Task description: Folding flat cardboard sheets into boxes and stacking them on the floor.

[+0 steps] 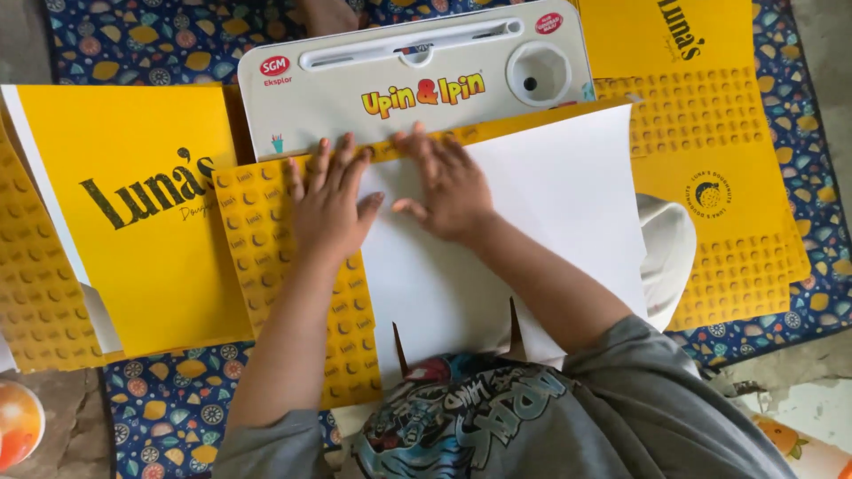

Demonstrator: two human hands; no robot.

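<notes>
A flat cardboard box blank (550, 204), white on the inside and yellow on the outside, lies in front of me over a white drawing board (355, 89). My left hand (330, 202) presses flat on the blank's yellow patterned flap at its upper left. Beside it, my right hand (451, 184) lies flat on the white face, fingertips on the folded yellow top edge. Both hands have fingers spread and hold nothing.
Another yellow box blank (133, 222) lies at the left, and one more (710, 160) at the right. All rest on a dark blue patterned mat (169, 408). A white cloth (670, 253) peeks out at the right. An orange round object (16, 424) sits bottom left.
</notes>
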